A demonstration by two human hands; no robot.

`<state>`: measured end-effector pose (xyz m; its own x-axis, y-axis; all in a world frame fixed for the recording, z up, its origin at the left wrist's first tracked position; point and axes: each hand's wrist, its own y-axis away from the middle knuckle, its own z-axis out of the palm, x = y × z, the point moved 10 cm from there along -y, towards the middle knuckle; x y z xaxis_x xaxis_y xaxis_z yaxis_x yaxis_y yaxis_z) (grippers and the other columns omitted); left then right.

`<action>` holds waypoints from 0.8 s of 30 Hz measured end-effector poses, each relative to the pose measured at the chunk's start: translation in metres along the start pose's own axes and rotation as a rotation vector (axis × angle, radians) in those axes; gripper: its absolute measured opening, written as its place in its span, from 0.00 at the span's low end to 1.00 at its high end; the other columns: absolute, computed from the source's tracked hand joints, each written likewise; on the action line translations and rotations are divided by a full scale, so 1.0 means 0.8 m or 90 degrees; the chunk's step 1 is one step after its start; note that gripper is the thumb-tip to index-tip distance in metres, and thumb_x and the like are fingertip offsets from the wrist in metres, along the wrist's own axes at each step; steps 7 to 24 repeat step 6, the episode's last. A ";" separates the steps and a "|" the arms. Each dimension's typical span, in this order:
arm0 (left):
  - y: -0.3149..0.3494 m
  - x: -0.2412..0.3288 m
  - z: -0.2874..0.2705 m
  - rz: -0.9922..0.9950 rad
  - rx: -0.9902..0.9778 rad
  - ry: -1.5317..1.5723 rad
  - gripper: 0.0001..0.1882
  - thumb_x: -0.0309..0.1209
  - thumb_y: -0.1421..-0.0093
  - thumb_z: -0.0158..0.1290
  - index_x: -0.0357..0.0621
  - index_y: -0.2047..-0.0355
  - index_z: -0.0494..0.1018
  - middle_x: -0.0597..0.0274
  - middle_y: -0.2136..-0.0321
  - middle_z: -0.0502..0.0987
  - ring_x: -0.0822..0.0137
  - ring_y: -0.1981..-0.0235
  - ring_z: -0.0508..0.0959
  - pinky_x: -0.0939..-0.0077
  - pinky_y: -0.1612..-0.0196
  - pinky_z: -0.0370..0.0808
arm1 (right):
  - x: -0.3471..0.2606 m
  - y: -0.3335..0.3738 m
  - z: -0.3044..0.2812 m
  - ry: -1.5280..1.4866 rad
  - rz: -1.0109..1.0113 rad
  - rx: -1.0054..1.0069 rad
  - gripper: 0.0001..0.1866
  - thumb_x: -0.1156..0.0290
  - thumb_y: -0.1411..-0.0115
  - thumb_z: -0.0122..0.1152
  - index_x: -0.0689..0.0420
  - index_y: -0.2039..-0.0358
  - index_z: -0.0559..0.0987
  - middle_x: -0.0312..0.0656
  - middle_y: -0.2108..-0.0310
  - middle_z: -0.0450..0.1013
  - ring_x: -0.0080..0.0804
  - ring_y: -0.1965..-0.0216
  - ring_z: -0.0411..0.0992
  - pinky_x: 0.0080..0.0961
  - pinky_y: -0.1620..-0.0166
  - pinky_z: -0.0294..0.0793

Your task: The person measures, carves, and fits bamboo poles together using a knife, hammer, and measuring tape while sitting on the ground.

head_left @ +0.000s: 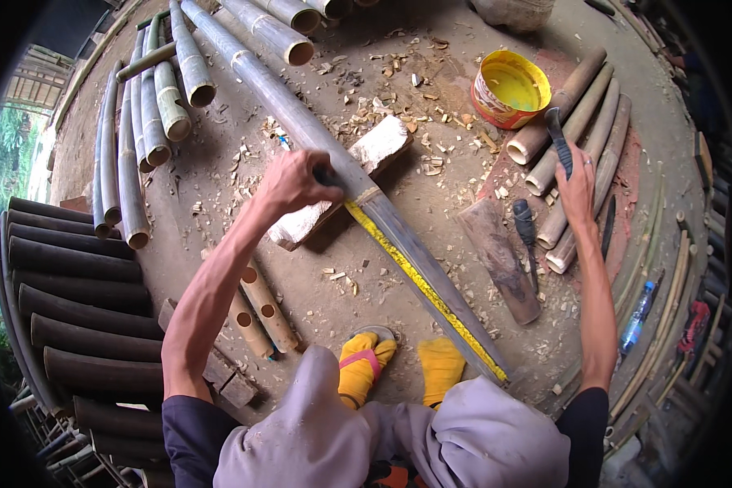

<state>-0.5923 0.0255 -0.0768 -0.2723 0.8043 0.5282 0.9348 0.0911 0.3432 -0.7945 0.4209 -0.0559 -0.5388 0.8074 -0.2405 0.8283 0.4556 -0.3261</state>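
Observation:
A long grey bamboo pole (pixel 301 114) runs diagonally from the far left towards my feet, resting across a pale, chopped wood block (pixel 386 146). Along its near part lies a yellow tape measure (pixel 419 281), its blade stretched almost to the pole's near end. My left hand (pixel 297 183) is closed at the tape's far end, around a dark piece that looks like its case. Over on the right, my right hand (pixel 576 183) grips a dark-handled tool (pixel 559 138) above several short bamboo lengths (pixel 581 118); its working end is unclear.
A yellow-lined bucket (pixel 512 85) stands at the far right. A wood chunk (pixel 500 260) and a black-handled tool (pixel 525 228) lie near the pole. Cut bamboo poles (pixel 171 102) lie at left, beside a dark bamboo rack (pixel 98 329). Chips litter the floor. A bottle (pixel 638 317) lies right.

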 end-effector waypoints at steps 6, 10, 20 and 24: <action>0.069 0.002 0.078 -0.058 -0.237 0.179 0.18 0.43 0.53 0.64 0.43 0.67 0.80 0.60 0.76 0.79 0.67 0.74 0.77 0.74 0.69 0.75 | -0.043 0.078 0.020 -0.303 0.206 -0.417 0.28 0.70 0.47 0.63 0.59 0.45 0.69 0.50 0.49 0.68 0.41 0.49 0.68 0.36 0.43 0.63; 0.069 0.002 0.078 -0.058 -0.237 0.179 0.18 0.43 0.53 0.64 0.43 0.67 0.80 0.60 0.76 0.79 0.67 0.74 0.77 0.74 0.69 0.75 | -0.043 0.078 0.020 -0.303 0.206 -0.417 0.28 0.70 0.47 0.63 0.59 0.45 0.69 0.50 0.49 0.68 0.41 0.49 0.68 0.36 0.43 0.63; 0.069 0.002 0.078 -0.058 -0.237 0.179 0.18 0.43 0.53 0.64 0.43 0.67 0.80 0.60 0.76 0.79 0.67 0.74 0.77 0.74 0.69 0.75 | -0.043 0.078 0.020 -0.303 0.206 -0.417 0.28 0.70 0.47 0.63 0.59 0.45 0.69 0.50 0.49 0.68 0.41 0.49 0.68 0.36 0.43 0.63; 0.069 0.002 0.078 -0.058 -0.237 0.179 0.18 0.43 0.53 0.64 0.43 0.67 0.80 0.60 0.76 0.79 0.67 0.74 0.77 0.74 0.69 0.75 | -0.043 0.078 0.020 -0.303 0.206 -0.417 0.28 0.70 0.47 0.63 0.59 0.45 0.69 0.50 0.49 0.68 0.41 0.49 0.68 0.36 0.43 0.63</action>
